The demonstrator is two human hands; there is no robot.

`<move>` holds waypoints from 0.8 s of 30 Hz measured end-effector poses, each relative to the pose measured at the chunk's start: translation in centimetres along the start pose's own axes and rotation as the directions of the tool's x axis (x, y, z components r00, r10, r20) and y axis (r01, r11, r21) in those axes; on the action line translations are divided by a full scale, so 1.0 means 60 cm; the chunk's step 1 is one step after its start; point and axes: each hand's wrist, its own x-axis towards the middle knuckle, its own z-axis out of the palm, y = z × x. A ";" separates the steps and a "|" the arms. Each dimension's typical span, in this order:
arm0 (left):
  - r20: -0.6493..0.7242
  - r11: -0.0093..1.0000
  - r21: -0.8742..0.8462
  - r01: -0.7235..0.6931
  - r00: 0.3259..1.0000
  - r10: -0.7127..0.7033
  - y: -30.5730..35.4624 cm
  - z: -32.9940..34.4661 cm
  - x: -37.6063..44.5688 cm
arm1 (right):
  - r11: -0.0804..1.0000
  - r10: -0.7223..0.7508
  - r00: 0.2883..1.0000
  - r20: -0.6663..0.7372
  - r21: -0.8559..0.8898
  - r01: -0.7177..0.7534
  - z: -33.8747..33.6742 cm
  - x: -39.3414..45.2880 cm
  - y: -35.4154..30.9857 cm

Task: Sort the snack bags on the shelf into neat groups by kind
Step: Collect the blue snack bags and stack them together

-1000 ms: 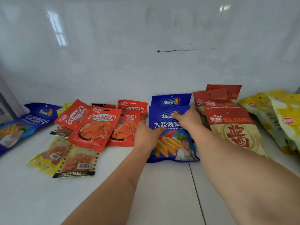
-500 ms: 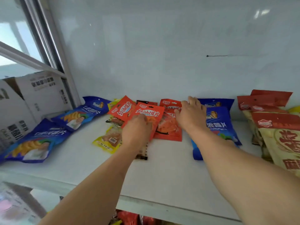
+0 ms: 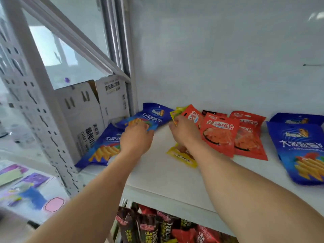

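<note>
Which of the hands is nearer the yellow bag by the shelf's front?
Right. The right hand sits directly above the yellow bag, partly covering it; the left hand rests off to its left, on a blue chip bag.

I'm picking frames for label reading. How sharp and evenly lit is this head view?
Head view: soft, even light, with faint glare on the glossy white back wall; the front orange-red snack bag has readable print; the perforated white upright and low purple items at left smear; wide-angle bend tilts the frame lines.
</note>
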 end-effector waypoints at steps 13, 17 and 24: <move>0.202 0.915 0.206 0.346 0.900 -0.386 -0.154 -0.001 0.096 | 0.512 0.405 0.815 0.414 0.636 -0.578 0.124 0.131 -0.084; 0.237 0.902 0.220 0.370 0.877 -0.418 -0.149 -0.003 0.094 | 0.543 0.438 0.807 0.397 0.599 -0.589 0.141 0.160 -0.084; 0.312 0.933 0.074 0.351 0.881 -0.356 -0.158 -0.003 0.107 | 0.682 0.509 0.786 0.352 0.393 -0.617 0.155 0.168 -0.094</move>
